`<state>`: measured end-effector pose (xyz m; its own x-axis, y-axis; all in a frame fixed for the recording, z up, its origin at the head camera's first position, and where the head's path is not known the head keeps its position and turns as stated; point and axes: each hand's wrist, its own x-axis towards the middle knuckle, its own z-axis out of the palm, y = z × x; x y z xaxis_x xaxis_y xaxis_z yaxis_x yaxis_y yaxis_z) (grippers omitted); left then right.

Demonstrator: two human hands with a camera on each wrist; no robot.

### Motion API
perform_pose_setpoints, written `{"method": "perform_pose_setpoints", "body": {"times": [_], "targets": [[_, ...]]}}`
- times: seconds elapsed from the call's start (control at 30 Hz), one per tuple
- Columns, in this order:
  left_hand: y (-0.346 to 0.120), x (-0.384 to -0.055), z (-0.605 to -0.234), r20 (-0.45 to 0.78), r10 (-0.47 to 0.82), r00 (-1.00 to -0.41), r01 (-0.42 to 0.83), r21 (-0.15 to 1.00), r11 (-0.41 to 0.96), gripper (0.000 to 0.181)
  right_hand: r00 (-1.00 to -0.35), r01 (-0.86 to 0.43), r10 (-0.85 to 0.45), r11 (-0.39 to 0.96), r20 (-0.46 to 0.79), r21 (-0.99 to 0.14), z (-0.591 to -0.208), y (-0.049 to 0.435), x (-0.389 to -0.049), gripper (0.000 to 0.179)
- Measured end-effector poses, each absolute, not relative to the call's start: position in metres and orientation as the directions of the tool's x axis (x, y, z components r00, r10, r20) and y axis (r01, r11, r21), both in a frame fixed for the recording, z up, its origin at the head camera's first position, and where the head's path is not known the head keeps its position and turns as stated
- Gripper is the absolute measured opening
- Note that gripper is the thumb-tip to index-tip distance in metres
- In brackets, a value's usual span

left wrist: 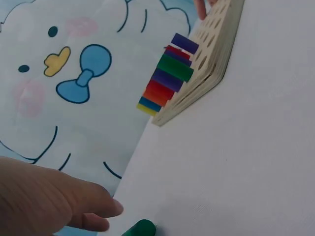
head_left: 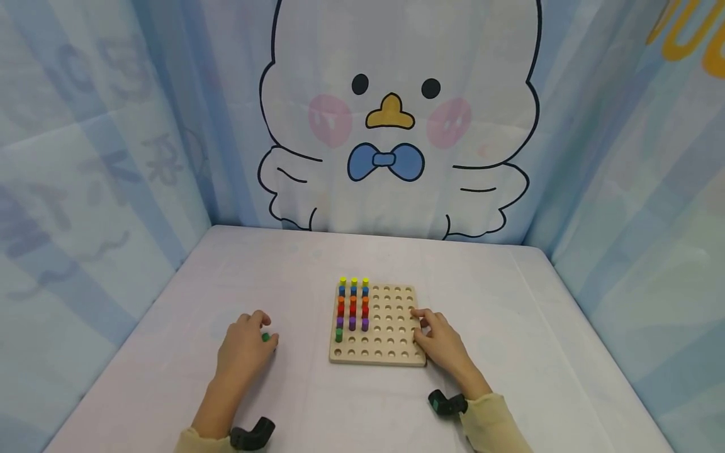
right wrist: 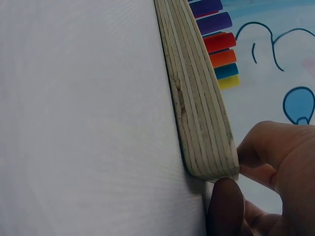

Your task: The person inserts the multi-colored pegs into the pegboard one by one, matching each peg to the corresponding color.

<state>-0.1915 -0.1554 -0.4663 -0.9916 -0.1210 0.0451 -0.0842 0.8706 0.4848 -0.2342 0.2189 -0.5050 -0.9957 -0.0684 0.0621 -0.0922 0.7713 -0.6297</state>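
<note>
A square wooden pegboard lies on the table, with colored pegs in its three left columns. From the far side each column runs yellow, blue, orange, red, purple; the leftmost also has a green peg. To the board's left, my left hand is low over the table with thumb and fingers apart. A loose green peg lies between them in the head view and just beyond the fingertips in the left wrist view. My right hand holds the board's right edge, its thumb at the side.
The white-covered table ends at a cloth backdrop with a cartoon bird, and patterned cloth hangs at both sides. A black wrist camera sits on the left wrist, another black camera on the right.
</note>
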Motion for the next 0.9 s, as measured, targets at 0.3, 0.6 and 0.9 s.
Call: {"method": "perform_pose_setpoints", "body": {"times": [0.3, 0.6, 0.9], "targets": [[-0.160, -0.192, -0.472, -0.051, -0.095, -0.994, -0.107, 0.525, 0.844, 0.033, -0.995, -0.096, -0.072, 0.769, 0.065, -0.631, -0.505, 0.219, -0.235, 0.039], [-0.143, -0.201, -0.473, -0.028, -0.046, -0.999, -0.054, 0.572, 0.819, 0.029, -0.996, -0.094, -0.070, 0.768, 0.063, -0.634, -0.506, 0.219, -0.236, 0.040], [-0.121, -0.199, -0.471, 0.097, -0.077, -0.992, -0.006, 0.587, 0.810, 0.013, -0.997, -0.076, -0.060, 0.774, 0.047, -0.628, -0.508, 0.219, -0.236, 0.041]]}}
